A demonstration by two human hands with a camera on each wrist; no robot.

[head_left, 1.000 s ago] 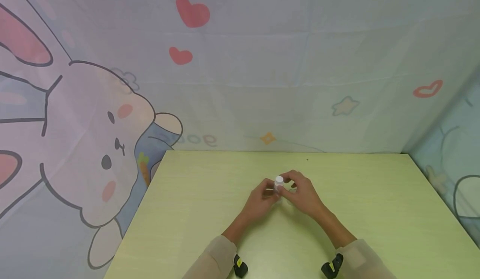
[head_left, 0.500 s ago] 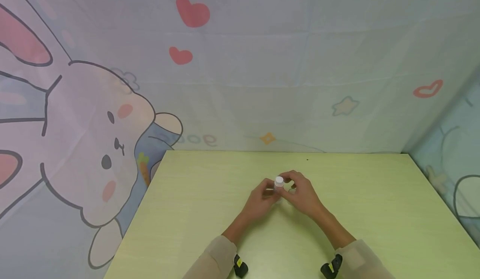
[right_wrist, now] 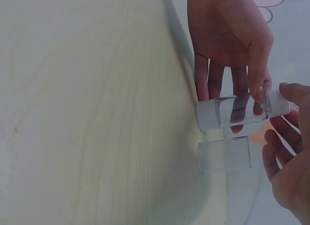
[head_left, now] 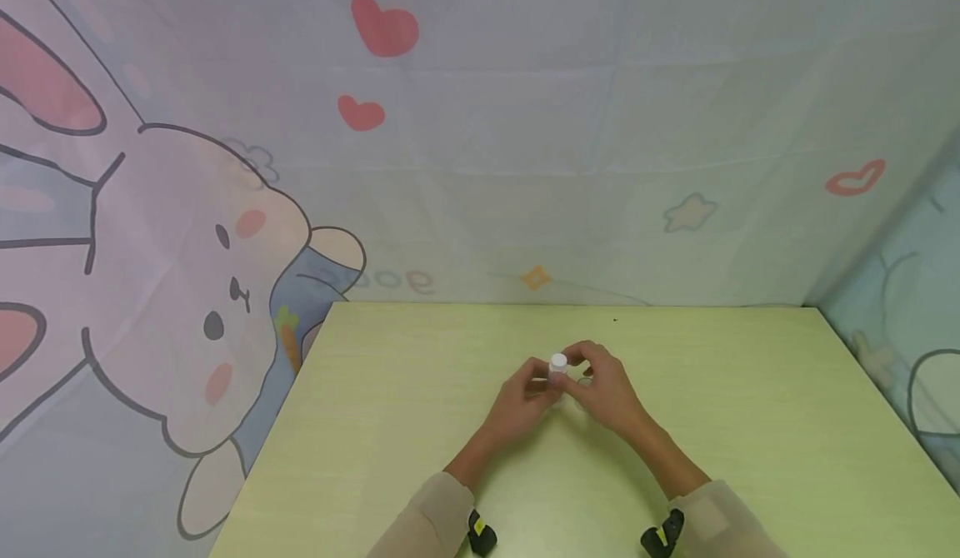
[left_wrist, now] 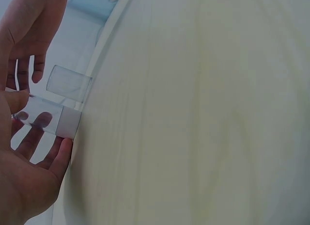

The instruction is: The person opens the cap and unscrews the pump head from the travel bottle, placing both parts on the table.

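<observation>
A small clear bottle with a white base stands upright on the table, its white top uppermost. My left hand holds the clear body, with fingers and thumb around it in the right wrist view. At the upper end, my right hand pinches the white top between thumb and fingers. Beside the bottle stands a clear, cup-like cylinder, apart from both hands; it also shows in the left wrist view as a clear cylinder. From the head view, my fingers hide most of the bottle's body.
The pale yellow-green wooden table reaches back to a printed cloth with a cartoon rabbit and hearts. Another cloth hangs along the right side. A tiny dark speck lies near the table's back edge.
Both hands stay at the bottle in nearly the same place. The right thumb and fingers shift only slightly at its top.
</observation>
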